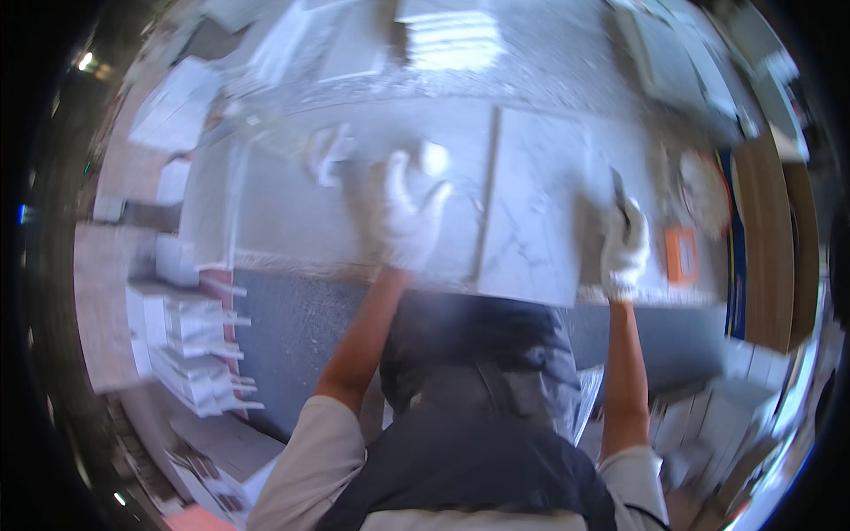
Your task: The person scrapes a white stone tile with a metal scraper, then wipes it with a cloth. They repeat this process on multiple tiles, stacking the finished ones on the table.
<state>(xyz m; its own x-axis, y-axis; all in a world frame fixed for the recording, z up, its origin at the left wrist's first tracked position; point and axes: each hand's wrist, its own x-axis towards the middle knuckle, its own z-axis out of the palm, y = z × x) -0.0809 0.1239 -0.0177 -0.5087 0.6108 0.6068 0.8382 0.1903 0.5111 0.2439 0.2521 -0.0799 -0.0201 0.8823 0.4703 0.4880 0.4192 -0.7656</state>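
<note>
My left hand [412, 217], in a white glove, is over the work table [292, 217] with its fingers spread and nothing in them. Just beyond its fingertips is a small round white thing [434, 159], too blurred to name. A crumpled white piece [329, 155] is to the left of it. Between my hands lies a white marble-patterned tile [531, 208], its near end reaching past the table's front edge. On the right of the tile my gloved right hand [625, 243] is closed around a slim dark tool [617, 183], whose kind is blurred.
An orange box-shaped thing [681, 255] and a pale round object [706, 195] lie right of my right hand, beside an upright brown cardboard box [766, 239]. Stacked white slabs [452, 40] stand at the back. White pieces [197, 345] are stacked at lower left.
</note>
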